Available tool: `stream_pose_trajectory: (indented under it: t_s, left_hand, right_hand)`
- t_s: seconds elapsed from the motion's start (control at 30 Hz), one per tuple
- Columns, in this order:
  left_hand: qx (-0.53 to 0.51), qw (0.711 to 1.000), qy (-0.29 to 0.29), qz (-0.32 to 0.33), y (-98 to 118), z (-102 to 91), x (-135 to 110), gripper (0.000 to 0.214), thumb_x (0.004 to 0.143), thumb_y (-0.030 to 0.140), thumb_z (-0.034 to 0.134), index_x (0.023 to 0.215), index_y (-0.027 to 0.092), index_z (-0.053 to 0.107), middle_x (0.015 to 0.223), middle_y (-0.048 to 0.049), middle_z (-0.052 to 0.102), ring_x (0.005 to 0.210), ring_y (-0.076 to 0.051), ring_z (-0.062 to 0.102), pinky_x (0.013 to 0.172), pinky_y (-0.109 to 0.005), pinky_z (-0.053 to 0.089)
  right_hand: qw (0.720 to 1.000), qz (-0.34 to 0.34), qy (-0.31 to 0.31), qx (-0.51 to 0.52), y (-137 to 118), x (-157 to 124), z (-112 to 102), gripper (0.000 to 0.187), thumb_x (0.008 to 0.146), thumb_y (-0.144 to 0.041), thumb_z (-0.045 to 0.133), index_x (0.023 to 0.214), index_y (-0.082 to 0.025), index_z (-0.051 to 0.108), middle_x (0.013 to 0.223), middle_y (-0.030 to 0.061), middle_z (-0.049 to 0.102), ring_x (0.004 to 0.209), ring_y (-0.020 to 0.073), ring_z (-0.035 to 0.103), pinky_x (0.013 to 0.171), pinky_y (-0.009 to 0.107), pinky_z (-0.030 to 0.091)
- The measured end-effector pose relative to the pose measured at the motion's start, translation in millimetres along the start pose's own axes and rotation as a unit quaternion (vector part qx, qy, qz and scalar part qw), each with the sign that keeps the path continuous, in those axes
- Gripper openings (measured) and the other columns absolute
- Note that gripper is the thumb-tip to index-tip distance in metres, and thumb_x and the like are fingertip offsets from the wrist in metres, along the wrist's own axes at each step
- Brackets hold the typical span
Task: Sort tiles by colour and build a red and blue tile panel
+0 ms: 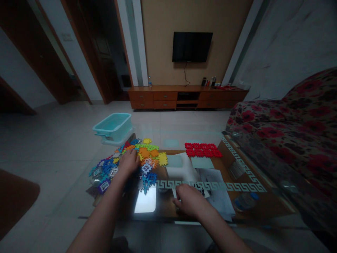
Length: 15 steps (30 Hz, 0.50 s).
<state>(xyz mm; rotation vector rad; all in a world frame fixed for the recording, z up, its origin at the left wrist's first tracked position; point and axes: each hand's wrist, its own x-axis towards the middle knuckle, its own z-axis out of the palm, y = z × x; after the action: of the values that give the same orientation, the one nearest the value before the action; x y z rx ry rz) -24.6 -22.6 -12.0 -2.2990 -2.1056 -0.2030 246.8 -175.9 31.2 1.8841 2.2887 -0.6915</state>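
Note:
A heap of colourful interlocking plastic tiles [105, 168] lies on the left of the glass table, in blue, orange, yellow, green and purple, some with white window frames. My left hand [129, 161] reaches into this heap, its fingers bent down among the pieces; the fingertips are hidden, so any grip cannot be made out. Close to it are orange tiles [144, 152] and a yellow tile [163, 159]. Near the table's front, my right hand [190, 199] rests with curled fingers, and nothing shows in it. Red tiles [202, 150] lie in joined rows at the back right.
A light blue plastic tub [114, 128] stands beyond the heap. Papers [214, 186] and a blue-capped bottle [246, 201] appear at or beneath the glass on the right. A flowered sofa [289, 123] borders the right side. Against the far wall is a low wooden cabinet [165, 99].

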Motion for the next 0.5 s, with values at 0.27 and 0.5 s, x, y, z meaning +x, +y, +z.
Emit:
stream_pose_trajectory:
  t_s: [0.27, 0.5]
  left_hand:
    - [-0.008, 0.999, -0.001, 0.053, 17.2, -1.3, -7.5, 0.045, 0.094, 0.039, 0.047, 0.133, 0.018, 0.052, 0.136, -0.015, 0.056, 0.123, -0.029, 0.054, 0.103, -0.039, 0.04]
    - [-0.003, 0.996, -0.032, 0.08, 25.8, 5.6, -10.2, 0.039, 0.094, 0.04, 0.045, 0.126, 0.021, 0.057, 0.139, -0.0141, 0.055, 0.129, -0.031, 0.049, 0.105, -0.046, 0.037]
  right_hand:
    - [1.0, 0.003, -0.008, -0.002, -1.7, -0.6, 0.8, 0.024, 0.085, -0.027, 0.06, 0.099, -0.013, 0.074, 0.105, 0.017, 0.074, 0.098, 0.0309, 0.07, 0.081, 0.034, 0.05]
    - [1.0, 0.002, -0.005, 0.0, 0.0, 0.8, 2.1, 0.024, 0.085, -0.028, 0.061, 0.099, -0.013, 0.074, 0.106, 0.0175, 0.073, 0.099, 0.0319, 0.07, 0.082, 0.035, 0.05]
